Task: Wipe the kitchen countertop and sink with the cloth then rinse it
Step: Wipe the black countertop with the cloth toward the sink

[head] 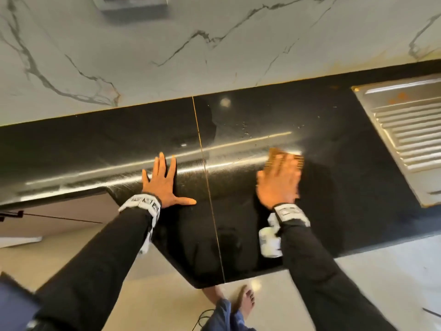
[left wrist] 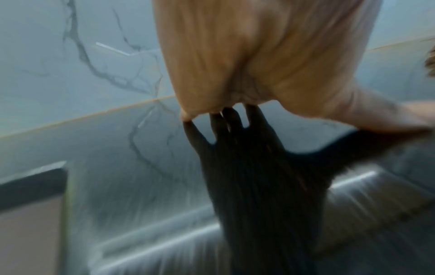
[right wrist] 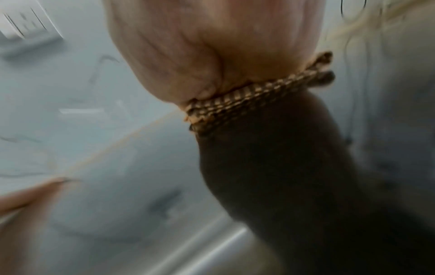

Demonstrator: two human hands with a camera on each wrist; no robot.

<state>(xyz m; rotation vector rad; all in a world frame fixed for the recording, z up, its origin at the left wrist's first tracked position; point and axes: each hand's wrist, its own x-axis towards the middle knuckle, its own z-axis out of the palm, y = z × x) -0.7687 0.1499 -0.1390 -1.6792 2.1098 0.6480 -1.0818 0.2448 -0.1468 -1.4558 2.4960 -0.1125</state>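
So this is mid-wipe on the counter part of the job. The right hand [head: 278,181] is pressed flat, fingers straight and fairly close together, on top of the cloth [head: 287,156], an orange-brown checked thing poking out past the fingertips, and it's blurry, so I'd guess it's sweeping. The cloth sits on the black countertop [head: 334,163], just right of the thin seam [head: 205,163] and well short of the steel sink drainboard [head: 403,130]. The left hand [head: 164,182] is spread wide, palm down on the counter left of the seam, holding nothing, probably just bracing. There are little crumbs or droplets [head: 244,129] further back near the marble wall [head: 167,56], so the next pass likely needs to reach back there, then work right toward the sink. Rinsing is still a ways off.
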